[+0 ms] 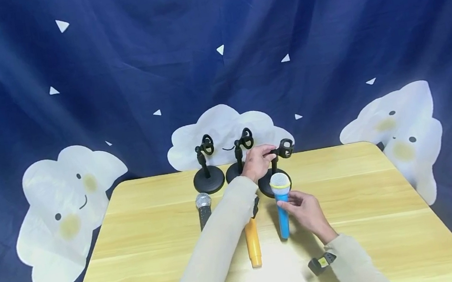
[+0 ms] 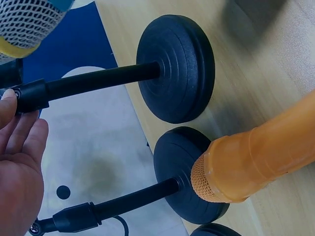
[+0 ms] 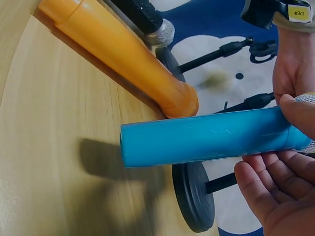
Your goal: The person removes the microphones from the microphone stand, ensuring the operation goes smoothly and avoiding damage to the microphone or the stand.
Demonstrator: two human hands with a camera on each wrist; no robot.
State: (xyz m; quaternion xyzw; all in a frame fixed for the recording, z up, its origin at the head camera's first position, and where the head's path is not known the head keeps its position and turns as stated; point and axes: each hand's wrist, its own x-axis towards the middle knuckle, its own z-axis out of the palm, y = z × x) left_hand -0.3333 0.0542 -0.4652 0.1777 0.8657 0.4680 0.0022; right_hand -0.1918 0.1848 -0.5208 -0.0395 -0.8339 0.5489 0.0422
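Note:
My right hand (image 1: 306, 210) grips a blue microphone (image 1: 283, 215) just below its white mesh head with a yellow ring, head up, above the table. My left hand (image 1: 258, 161) pinches the upper joint of the rightmost black microphone stand (image 1: 274, 169), beside its clip (image 1: 285, 148). In the left wrist view the thumb and fingers lie around that joint (image 2: 32, 96), with the microphone's mesh head (image 2: 29, 22) close above. The right wrist view shows the blue handle (image 3: 206, 137) between thumb and fingers, its lower end free.
Two more black stands (image 1: 209, 179) (image 1: 239, 158) are lined up to the left at the table's back. An orange microphone (image 1: 253, 243) and a black microphone (image 1: 204, 209) lie in front, partly hidden by my left sleeve. Behind the table (image 1: 395, 233) hangs a blue curtain (image 1: 216, 75) with clouds.

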